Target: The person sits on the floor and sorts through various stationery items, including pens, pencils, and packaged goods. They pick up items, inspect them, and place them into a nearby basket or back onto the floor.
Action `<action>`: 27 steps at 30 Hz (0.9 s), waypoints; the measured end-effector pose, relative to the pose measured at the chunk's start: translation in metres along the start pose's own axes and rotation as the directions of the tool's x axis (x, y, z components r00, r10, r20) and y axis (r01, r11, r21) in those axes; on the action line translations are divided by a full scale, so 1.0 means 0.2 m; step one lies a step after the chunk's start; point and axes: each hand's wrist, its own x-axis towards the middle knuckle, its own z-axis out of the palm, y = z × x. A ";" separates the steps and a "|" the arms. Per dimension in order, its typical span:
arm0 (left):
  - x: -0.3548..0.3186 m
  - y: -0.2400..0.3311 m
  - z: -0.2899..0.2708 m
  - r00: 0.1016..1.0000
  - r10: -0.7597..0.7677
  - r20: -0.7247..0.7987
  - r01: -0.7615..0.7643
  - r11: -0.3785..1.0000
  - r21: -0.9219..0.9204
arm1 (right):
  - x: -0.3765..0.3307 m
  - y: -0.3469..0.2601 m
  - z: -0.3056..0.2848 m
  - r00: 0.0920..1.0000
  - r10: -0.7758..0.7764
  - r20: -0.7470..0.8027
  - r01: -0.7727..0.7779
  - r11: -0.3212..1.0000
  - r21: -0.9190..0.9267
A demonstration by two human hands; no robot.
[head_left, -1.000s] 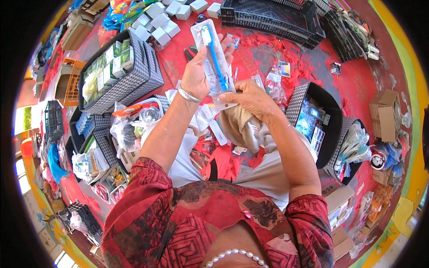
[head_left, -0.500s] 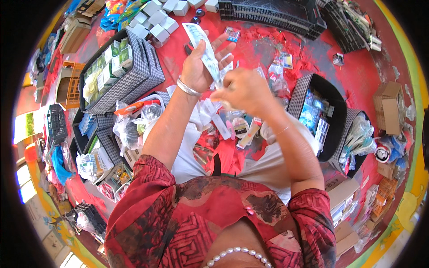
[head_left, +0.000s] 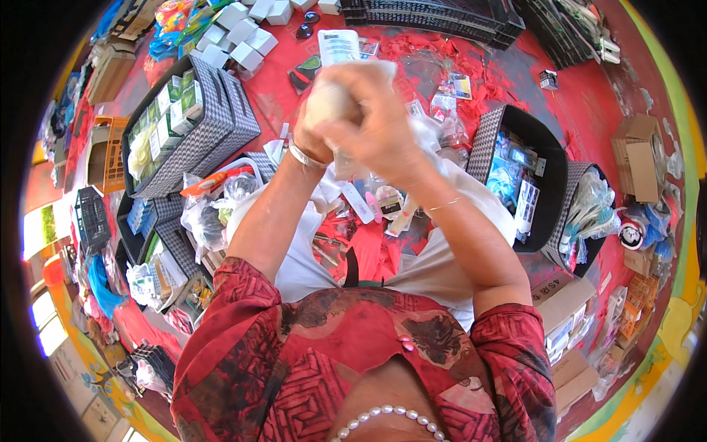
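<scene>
Both hands are raised together close to the camera. My left hand (head_left: 313, 136), with a silver bangle on the wrist, grips a long flat packet (head_left: 339, 46); only its white card top sticks out above the fingers. My right hand (head_left: 379, 125) wraps over the left one and presses a pale beige bag (head_left: 328, 99) against the packet. The rest of the packet is hidden behind the hands. Below them, on my lap and the red floor, lie loose small packets (head_left: 368, 206).
A grey woven basket (head_left: 221, 125) of boxed goods stands at the left, and a black basket (head_left: 549, 173) of packets at the right. Small white boxes (head_left: 243, 37) and black crates (head_left: 442, 18) lie farther off. Cardboard boxes (head_left: 641, 158) sit at the right.
My hands have come together and risen toward the camera. The packet with the blue item, held up alone in the left hand before, is now mostly covered by the right hand and the bag.
</scene>
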 end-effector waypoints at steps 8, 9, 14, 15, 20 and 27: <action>-0.04 -0.09 0.05 0.964 -0.236 -0.124 0.244 0.968 0.059 | 0.06 0.20 -0.02 0.966 -0.183 -0.183 0.080 0.884 -0.460; -0.03 -0.08 0.05 0.939 -0.332 -0.096 0.343 0.926 0.155 | 0.08 0.21 -0.04 0.956 -0.187 -0.225 0.051 0.864 -0.501; -0.06 -0.14 0.06 0.941 -0.069 -0.331 0.232 0.845 0.483 | 0.20 0.25 -0.17 0.908 0.147 -0.393 -0.297 0.886 -0.355; -0.05 -0.13 0.05 0.928 -0.076 -0.364 0.217 0.906 0.364 | 0.20 0.25 -0.17 0.902 0.201 -0.382 -0.345 0.866 -0.361; 0.00 -0.02 -0.03 0.973 0.005 -0.232 0.000 1.000 0.020 | -0.04 0.16 0.00 0.978 0.000 0.211 0.072 0.939 -0.336; 0.03 0.18 -0.06 0.910 0.381 -0.161 -0.380 0.924 0.038 | -0.11 0.08 -0.13 0.819 0.243 0.519 -0.118 0.958 -0.263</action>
